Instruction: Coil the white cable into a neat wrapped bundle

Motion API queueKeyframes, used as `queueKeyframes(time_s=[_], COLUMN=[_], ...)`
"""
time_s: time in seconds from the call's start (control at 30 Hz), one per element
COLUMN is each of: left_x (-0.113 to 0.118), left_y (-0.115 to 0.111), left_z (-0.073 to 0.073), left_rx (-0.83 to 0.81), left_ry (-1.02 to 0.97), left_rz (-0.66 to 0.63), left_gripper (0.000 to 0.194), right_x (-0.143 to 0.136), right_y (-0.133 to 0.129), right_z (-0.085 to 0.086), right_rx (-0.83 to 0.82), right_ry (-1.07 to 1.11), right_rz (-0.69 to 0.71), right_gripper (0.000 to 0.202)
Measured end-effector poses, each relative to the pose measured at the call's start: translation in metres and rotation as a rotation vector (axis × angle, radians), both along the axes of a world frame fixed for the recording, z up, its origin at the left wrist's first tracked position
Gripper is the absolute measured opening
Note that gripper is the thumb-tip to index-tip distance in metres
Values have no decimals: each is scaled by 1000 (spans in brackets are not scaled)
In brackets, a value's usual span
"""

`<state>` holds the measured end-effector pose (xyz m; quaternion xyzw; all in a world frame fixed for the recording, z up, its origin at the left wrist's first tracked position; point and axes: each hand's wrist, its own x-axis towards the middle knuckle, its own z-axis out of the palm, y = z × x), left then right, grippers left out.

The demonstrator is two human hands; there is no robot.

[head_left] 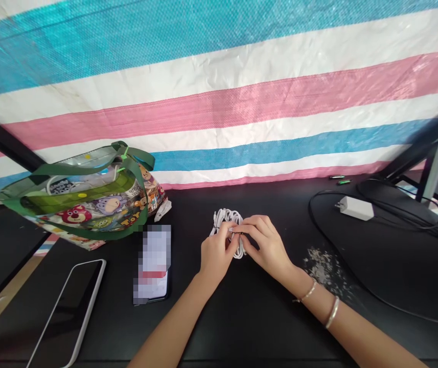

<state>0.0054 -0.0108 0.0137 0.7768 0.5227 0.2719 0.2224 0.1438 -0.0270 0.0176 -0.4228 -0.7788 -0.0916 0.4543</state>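
Observation:
A coiled bundle of white cable point(227, 215) lies on the black table in front of me. My left hand point(216, 253) is closed, its thumb and index finger pinching at the near side of the coil. From the other side my right hand point(267, 245) meets it, also closed, with thumb and index finger pressed together at the cable. A thin dark strip, like a tie, shows between the fingertips; its ends are hidden by the fingers. Part of the coil is covered by both hands.
Left of the hands lie a phone with a lit, blurred screen point(155, 263) and a white-edged phone point(67, 312). Behind them stands a clear cartoon bag point(104, 204) with green straps. At right are a white charger point(356, 208), black cable point(341, 255) and pale scraps point(324, 266).

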Motion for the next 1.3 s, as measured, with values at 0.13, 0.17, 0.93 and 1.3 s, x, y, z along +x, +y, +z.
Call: queueKeyframes(time_s=[0.13,0.17,0.93,1.3], left_x=[0,0,0,-2], left_y=[0,0,1,3], left_z=[0,1,2,-1], left_rx=[-9,-9,-15,13], left_ry=[-10,-8,44,8], left_rz=[-1,-2,-11,4], left_gripper=[21,21,21,20], right_x=[1,1,3,1], right_y=[1,1,0,0], right_z=[-1,-1,-3,-7], right_rx=[-21,-28,-262,-277], right_ry=[2,3,155,187], right_rz=[9,7,129,115], right_gripper=[20,20,23,22])
